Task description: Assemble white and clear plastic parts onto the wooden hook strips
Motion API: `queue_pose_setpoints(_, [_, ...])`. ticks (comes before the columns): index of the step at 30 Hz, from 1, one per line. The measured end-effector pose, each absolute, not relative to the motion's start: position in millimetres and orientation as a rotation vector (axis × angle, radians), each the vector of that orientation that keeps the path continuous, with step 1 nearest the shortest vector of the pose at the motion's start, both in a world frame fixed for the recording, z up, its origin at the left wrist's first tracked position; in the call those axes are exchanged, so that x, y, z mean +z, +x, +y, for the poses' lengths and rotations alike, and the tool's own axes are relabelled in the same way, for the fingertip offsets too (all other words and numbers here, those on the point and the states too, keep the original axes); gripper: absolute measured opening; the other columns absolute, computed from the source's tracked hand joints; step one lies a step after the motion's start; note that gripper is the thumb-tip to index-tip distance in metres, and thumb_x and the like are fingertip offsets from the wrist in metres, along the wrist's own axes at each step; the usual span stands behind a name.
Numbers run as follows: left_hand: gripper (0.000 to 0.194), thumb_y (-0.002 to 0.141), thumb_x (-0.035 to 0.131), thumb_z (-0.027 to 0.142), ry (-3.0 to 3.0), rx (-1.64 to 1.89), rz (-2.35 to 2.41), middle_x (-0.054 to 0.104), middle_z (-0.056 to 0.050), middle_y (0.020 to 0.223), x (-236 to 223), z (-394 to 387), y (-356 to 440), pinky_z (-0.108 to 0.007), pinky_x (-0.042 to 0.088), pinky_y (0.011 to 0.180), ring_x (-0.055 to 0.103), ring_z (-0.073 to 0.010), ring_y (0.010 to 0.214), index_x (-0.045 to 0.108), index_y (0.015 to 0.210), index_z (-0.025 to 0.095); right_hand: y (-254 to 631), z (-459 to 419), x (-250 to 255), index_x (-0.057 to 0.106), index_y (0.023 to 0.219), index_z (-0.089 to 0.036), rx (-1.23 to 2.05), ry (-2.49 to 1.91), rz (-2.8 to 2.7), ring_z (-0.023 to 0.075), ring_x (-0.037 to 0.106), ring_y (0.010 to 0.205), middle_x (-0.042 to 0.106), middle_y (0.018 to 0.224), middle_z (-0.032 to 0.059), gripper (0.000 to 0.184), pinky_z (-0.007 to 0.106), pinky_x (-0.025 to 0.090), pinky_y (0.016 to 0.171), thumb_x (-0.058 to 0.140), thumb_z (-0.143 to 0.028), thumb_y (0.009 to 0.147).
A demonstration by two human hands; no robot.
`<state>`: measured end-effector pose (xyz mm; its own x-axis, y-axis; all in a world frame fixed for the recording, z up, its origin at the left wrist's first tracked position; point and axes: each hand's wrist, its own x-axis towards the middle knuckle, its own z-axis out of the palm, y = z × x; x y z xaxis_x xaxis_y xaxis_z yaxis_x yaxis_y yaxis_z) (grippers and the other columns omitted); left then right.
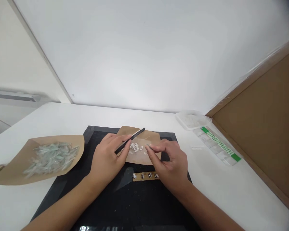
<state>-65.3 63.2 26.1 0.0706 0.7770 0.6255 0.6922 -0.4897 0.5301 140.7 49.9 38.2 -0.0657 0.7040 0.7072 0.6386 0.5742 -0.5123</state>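
Note:
My left hand (110,152) is closed around a slim black tool (137,132) with a pale upper edge, its tip pointing up and right. My right hand (170,160) pinches a tiny greyish piece (148,146) between thumb and forefinger; its kind is too small to tell. Both hands are over a brown paper sheet (125,131), on which several small white oval pieces (135,146) lie in a loose cluster. Nearer to me lies what looks like a knife with a brown riveted handle (145,176), partly hidden by my right hand.
A black board (139,205) lies under the work on a white table (219,192). To the left, a curved brown sheet (16,160) holds many translucent greenish slivers (54,157). A clear tray (191,120), a green-labelled clear case (220,146) and a cardboard box (262,128) stand right.

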Motion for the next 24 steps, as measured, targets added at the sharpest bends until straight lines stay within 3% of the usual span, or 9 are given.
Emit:
queue_pose_setpoints(3, [0.018, 0.098, 0.067, 0.024, 2.308, 1.341, 1.549, 0.081, -0.003, 0.100, 22, 67, -69, -0.039, 0.058, 0.085, 0.069, -0.0232, 0.091, 0.078, 0.113, 0.022, 151, 49, 40, 0.059, 0.082, -0.021, -0.073, -0.978, -1.895, 0.0127, 0.070, 0.065, 0.073, 0.073, -0.0044, 0.024, 0.033, 0.042, 0.068, 0.080, -0.013, 0.090])
queue_pose_setpoints(9, [0.021, 0.092, 0.073, 0.017, 2.358, 1.483, 1.541, 0.078, -0.008, 0.119, 32, 62, -67, -0.048, 0.053, 0.098, 0.068, -0.0276, 0.105, 0.078, 0.112, 0.022, 178, 44, 50, 0.069, 0.094, -0.018, -0.478, -0.720, -2.134, 0.0150, 0.078, 0.073, 0.082, 0.092, 0.0017, 0.020, 0.035, 0.043, 0.067, 0.081, -0.005, 0.086])
queue_pose_setpoints(14, [0.022, 0.094, 0.068, 0.009, 2.219, 1.415, 0.995, 0.080, -0.007, 0.103, 50, 48, -55, -0.042, 0.055, 0.093, 0.071, -0.0224, 0.098, 0.078, 0.110, 0.022, 182, 39, 59, 0.070, 0.090, -0.020, -0.492, -0.665, -2.195, 0.0162, 0.080, 0.080, 0.084, 0.098, 0.0025, 0.013, 0.037, 0.046, 0.075, 0.073, -0.007, 0.092])
queue_pose_setpoints(24, [0.019, 0.093, 0.074, 0.011, 1.936, 1.327, 0.861, 0.080, -0.006, 0.096, 49, 41, -47, -0.032, 0.059, 0.084, 0.074, -0.0184, 0.090, 0.082, 0.106, 0.021, 177, 37, 61, 0.065, 0.082, -0.017, -0.348, -0.643, -2.221, 0.0143, 0.077, 0.074, 0.082, 0.088, 0.0042, 0.016, 0.036, 0.042, 0.070, 0.070, -0.006, 0.094])
